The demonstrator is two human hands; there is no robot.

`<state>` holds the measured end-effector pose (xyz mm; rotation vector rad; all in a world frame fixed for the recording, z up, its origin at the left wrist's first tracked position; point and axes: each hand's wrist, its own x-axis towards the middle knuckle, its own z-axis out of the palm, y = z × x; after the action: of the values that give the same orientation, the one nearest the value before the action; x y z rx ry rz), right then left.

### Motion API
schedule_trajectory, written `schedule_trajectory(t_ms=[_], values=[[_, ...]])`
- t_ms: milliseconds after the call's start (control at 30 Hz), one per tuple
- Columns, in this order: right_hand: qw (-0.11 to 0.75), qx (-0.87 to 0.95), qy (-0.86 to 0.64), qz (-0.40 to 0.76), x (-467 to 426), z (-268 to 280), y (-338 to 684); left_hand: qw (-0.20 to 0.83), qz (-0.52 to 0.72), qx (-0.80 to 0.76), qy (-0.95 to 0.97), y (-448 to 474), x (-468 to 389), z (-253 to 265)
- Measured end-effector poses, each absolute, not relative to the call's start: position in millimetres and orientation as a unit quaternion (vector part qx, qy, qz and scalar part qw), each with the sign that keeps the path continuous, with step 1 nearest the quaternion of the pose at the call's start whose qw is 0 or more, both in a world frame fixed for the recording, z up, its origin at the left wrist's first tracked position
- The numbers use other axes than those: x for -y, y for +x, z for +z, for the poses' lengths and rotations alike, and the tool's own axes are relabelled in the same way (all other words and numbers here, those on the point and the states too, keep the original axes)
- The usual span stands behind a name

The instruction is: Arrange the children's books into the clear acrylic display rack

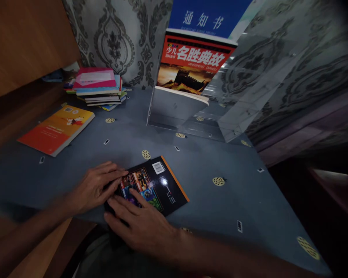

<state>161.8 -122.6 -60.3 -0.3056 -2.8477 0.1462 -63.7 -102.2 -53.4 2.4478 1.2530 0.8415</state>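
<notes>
A black book [171, 187] with an orange edge lies on the cloth near me, its barcode and small colour pictures facing up. My left hand [98, 187] is closed at the book's left edge, fingers pressed together. Over the lower left part of the cover rests my right hand [146, 227], its fingers stretched out and apart, with one fingertip on the pictures. The two hands almost meet at the book's near left corner, which they partly hide.
An orange book [58, 129] lies at the left, in front of a stack of books [100, 90]. Behind, a clear acrylic stand [188, 116] holds a red-titled book [191, 63] and a blue booklet [205, 17]. The pineapple-patterned tablecloth [208, 212] ends at the right edge.
</notes>
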Motion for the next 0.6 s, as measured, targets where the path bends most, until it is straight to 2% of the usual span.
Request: schedule_trajectory(t_ms=[133,267,467,600], values=[[0.2,0.974,-0.096,0.049,133.5,-57.0,176.2,0.161,0.298,-0.416,0.844,-59.7,110.1,-49.7],[0.247,0.961,-0.095,0.08,132.8,-41.3,192.1,0.282,0.294,-0.404,0.819,-63.6,107.6,-43.9],[0.365,0.91,-0.103,0.167,111.9,-7.9,205.5,0.454,0.376,-0.417,0.692,-69.4,102.0,-40.0],[0.42,0.861,-0.198,0.206,100.5,10.3,206.2,0.539,0.444,-0.385,0.603,-58.6,92.4,-41.6]])
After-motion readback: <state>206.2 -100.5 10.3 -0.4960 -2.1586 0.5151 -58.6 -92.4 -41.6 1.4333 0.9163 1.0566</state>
